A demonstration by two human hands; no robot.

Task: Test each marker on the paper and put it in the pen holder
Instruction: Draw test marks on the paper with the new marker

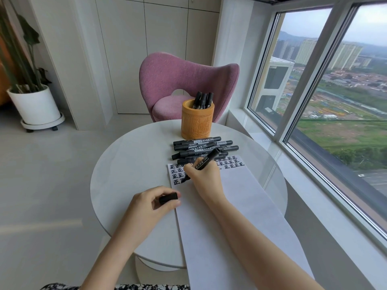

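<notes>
Window (335, 101), large and white-framed: fills the right of the frame.

Round white surface (129, 164): centre frame. Its right rim runs close beside the window sill, its far rim near the pink upholstered chair (184, 80). A wide band of bare top shows left of the paper, out to the left rim.

Long white paper sheet (240, 206): one. It lies right of centre, its far edge against the marker pile and its near end overhanging the surface rim toward the bottom of the frame. Rows of black characters fill its upper part.

White plant pot (34, 105): one, on the floor, upper left.

Orange-brown carved cylindrical pen holder (196, 122): one, upright near the far rim, with three black markers (203, 100) standing in it.

Pile of black markers (201, 147): lies between holder and paper. About six, overlapping; the exact count is not readable.

Right hand (204, 176): grips one uncapped black marker (206, 161), tilted, tip on the paper at the left end of the lowest row.

Left hand (155, 203): rests at the paper's left edge, fingers curled round one black cap (168, 198).
</notes>
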